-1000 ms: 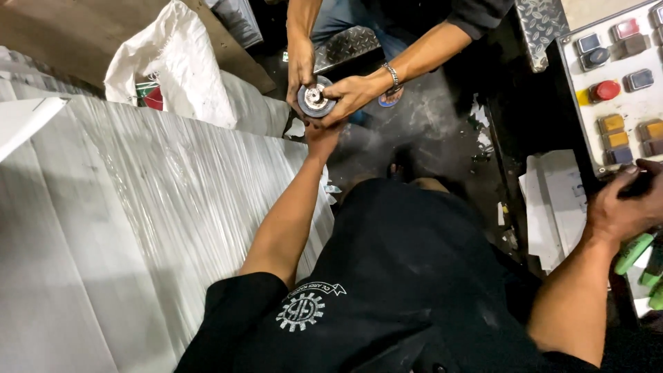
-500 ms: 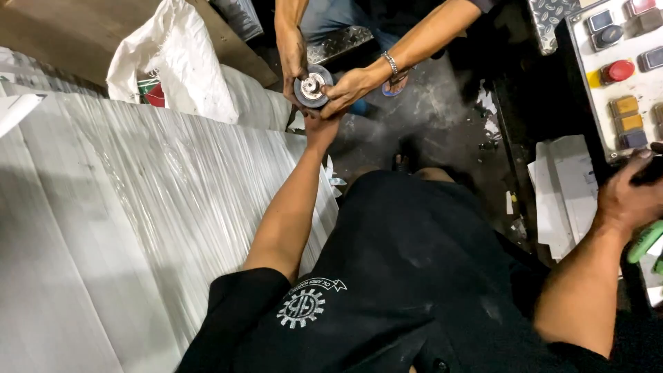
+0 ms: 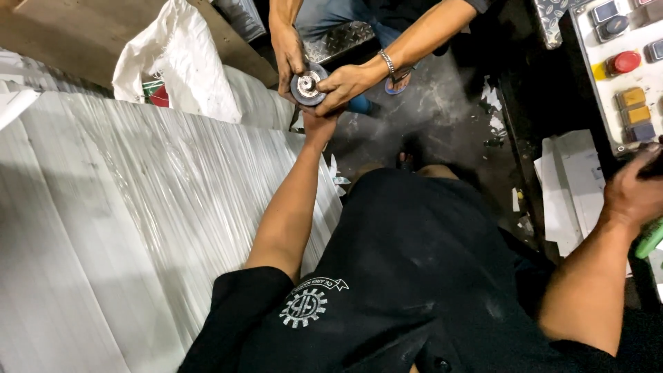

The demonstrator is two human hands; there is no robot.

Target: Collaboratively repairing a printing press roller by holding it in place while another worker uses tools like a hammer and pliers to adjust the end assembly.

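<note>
Two hands of a co-worker [image 3: 345, 79] gripped a round grinding disc [image 3: 306, 86], the wearer's left hand [image 3: 319, 124] touching underneath, its fingers hidden. The right hand [image 3: 632, 193] closed around a dark object beside the control panel [image 3: 621, 90].

Black shirt [image 3: 428, 276], red button [image 3: 626, 62], white sack [image 3: 179, 62].

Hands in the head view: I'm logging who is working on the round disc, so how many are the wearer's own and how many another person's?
Wearer's own hands: 2, left hand just under the disc, right hand by the control panel
Other person's hands: 2, one hand and a second hand, both on the disc
Total: 4
</note>
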